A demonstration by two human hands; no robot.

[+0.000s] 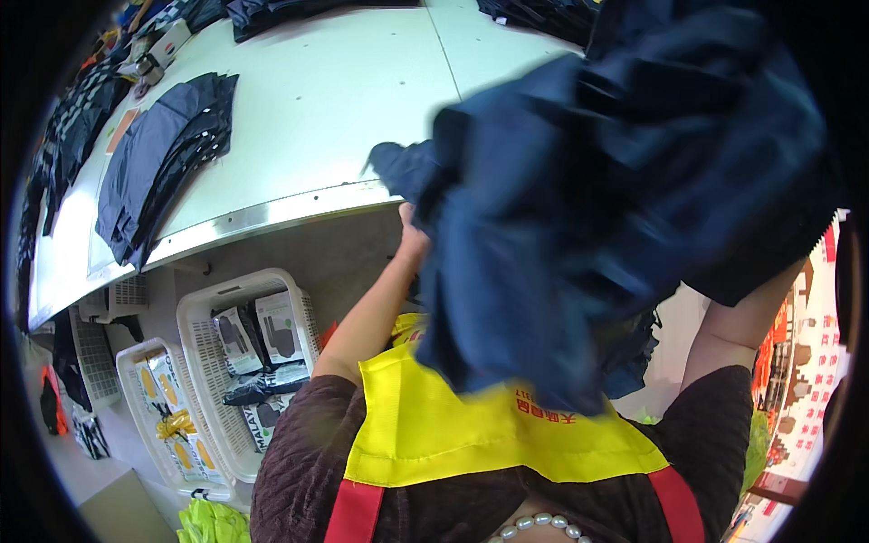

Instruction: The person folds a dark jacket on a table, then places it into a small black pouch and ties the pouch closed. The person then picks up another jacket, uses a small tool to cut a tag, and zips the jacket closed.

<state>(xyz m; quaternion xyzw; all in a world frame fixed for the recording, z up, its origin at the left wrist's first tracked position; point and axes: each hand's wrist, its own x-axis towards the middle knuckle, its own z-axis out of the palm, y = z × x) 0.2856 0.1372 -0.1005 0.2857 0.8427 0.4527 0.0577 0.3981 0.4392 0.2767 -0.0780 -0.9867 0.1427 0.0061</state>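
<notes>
Overhead, navy garment (615, 208) bunched, hanging downward.

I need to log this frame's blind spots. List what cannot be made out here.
- Right hand: hidden in the head view behind the dark blue garment; only the forearm shows, so its grip cannot be told.
- Left hand: fingers buried in the cloth.
- Garment: motion-blurred, so its kind is unclear.
- Dark clothes at the white table's far edge: cut off by the picture's rim.
- Packets in the white baskets: too small to identify.

A white worktable (326, 100) with a metal edge stands over white plastic baskets (201, 362).
</notes>
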